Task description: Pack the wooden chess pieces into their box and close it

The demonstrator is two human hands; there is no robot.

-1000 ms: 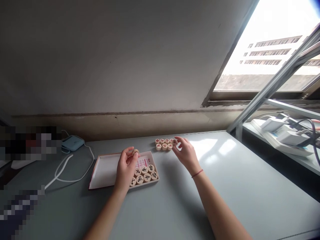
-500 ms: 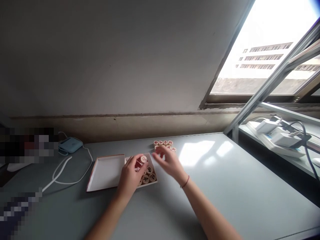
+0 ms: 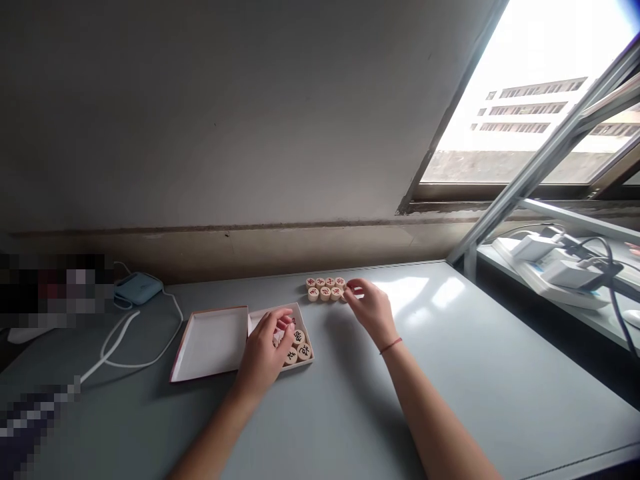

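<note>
My left hand (image 3: pixel 267 347) hovers over an open white box (image 3: pixel 311 333), its fingers loosely bent and apart, with no piece visible between them. Inside the box lie round wooden Chinese chess pieces with black characters (image 3: pixel 304 351); the hand covers some of them. My right hand (image 3: pixel 373 308) is at the right end of two short rows of red-character Chinese chess pieces (image 3: pixel 325 293). Its thumb and fingertips close on a piece at the end of the near row, which they mostly hide.
Joined at the box's left is its shallow lid (image 3: pixel 213 343), lying open. A blue device (image 3: pixel 137 289) with a white cable (image 3: pixel 117 343) rests at the table's left. Right of the table, a shelf holds a power strip with plugs (image 3: pixel 565 267). A wall (image 3: pixel 225 253) runs behind.
My right hand has moved right and away from the box to the rows' end. The piece that was in my left hand no longer shows there, and its fingers have loosened.
</note>
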